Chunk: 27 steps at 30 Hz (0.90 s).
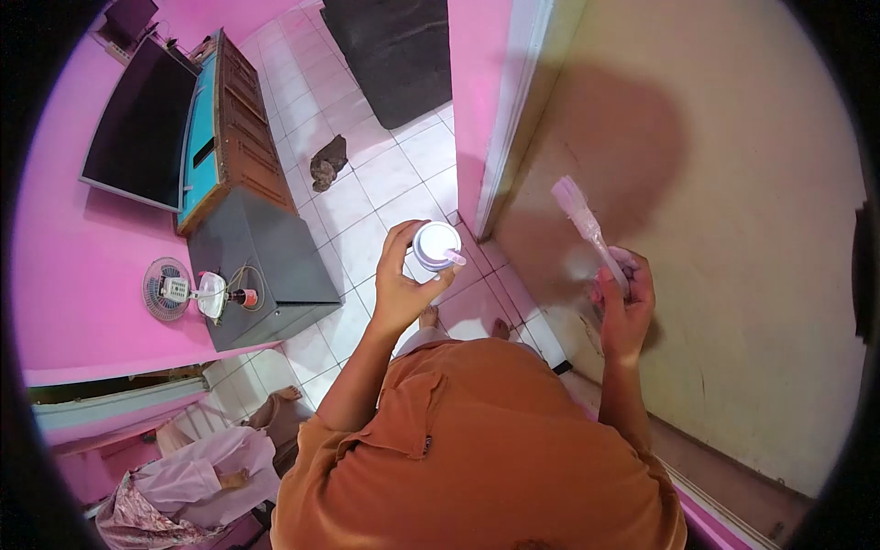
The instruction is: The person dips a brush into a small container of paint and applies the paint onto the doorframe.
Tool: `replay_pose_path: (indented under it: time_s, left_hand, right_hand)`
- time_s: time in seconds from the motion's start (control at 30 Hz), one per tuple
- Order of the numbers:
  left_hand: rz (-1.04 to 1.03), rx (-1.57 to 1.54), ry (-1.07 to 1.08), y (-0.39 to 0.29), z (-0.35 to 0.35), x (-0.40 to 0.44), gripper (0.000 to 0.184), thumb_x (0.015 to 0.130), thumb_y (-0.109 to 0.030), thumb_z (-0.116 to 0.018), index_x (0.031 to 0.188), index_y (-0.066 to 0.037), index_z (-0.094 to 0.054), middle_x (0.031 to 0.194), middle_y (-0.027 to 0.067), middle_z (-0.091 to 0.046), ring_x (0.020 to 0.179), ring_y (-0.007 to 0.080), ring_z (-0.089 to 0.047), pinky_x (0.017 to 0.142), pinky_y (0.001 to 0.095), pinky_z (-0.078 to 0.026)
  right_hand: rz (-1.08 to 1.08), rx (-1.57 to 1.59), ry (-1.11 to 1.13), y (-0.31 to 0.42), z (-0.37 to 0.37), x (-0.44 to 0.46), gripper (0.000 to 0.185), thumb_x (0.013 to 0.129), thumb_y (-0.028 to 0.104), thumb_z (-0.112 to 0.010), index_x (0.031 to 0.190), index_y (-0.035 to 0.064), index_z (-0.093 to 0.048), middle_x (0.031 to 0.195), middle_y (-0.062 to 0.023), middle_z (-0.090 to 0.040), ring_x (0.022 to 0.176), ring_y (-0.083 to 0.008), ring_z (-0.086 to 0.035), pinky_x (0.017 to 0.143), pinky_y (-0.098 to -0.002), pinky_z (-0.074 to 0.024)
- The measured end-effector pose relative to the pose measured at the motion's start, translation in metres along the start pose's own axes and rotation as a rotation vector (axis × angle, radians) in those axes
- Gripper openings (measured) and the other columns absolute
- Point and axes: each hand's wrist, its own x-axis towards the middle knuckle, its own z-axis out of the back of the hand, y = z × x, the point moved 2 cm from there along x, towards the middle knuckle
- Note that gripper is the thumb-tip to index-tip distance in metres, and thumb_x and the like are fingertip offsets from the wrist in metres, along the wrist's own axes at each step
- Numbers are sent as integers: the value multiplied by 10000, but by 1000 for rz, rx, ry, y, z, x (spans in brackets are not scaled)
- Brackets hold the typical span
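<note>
My left hand (pixel 410 275) wraps its fingers and thumb around a white lidded cup (pixel 434 242), held in front of my body. A short pink piece, perhaps a straw or spout, sticks out at the cup's right side. On the other side, my right hand (pixel 627 298) grips the thin handle of a pink brush (pixel 583 215). Its bristles point up and to the left, in front of the tan door. The two hands are well apart, and the cup and brush do not touch.
A tan door (pixel 733 229) fills the right side. At left are a television (pixel 145 128), a wooden cabinet (pixel 240 119), a grey cabinet (pixel 266 275) and a fan (pixel 168 289). A dark crumpled cloth (pixel 328 163) lies on the tiles. Another person (pixel 206 467) sits at lower left.
</note>
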Motion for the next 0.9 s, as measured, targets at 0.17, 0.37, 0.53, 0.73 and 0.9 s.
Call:
replay_pose_path:
  time_s: [0.17,0.37,0.53,0.73,0.9]
  left_hand:
    - [-7,6,4,2,0,2,660,723,-84,-884,1306,4,-586,1310,131,-555,1239,252,-571,1077,372,-456]
    - [36,14,-15,7,1,1,676,706,-78,-886,1309,-9,-589,1313,126,-557,1234,253,-574,1065,374,-466]
    - [22,25,-26,19,8,5,662,713,-76,-880,1300,-6,-583,1288,118,-552,1226,247,-572,1057,375,-466]
    - [-39,32,9,37,19,22,671,713,-34,-875,1311,3,-573,1288,113,-549,1201,238,-578,1039,365,-473]
    - [-13,-33,82,44,29,41,650,727,-20,-864,1308,6,-574,1282,106,-551,1207,236,-579,1061,370,-466]
  right_hand:
    - [1,-52,-1,-6,0,6,282,980,97,-693,1240,24,-610,870,-13,-641,694,-61,-559,608,-224,-459]
    - [-39,-3,-2,-12,0,7,264,995,95,-673,1242,24,-614,876,-39,-677,674,-72,-581,581,-229,-444]
    - [-71,-57,-34,-16,-2,7,247,1011,91,-654,1244,21,-615,889,-69,-705,669,-85,-600,567,-231,-430]
    - [-56,-51,-87,-13,-10,7,227,1032,83,-630,1238,-13,-626,907,-86,-728,652,-98,-610,562,-231,-417]
    - [-75,-47,-189,-8,-28,-8,210,1040,101,-626,1213,-16,-649,902,-84,-728,651,-95,-609,557,-229,-415]
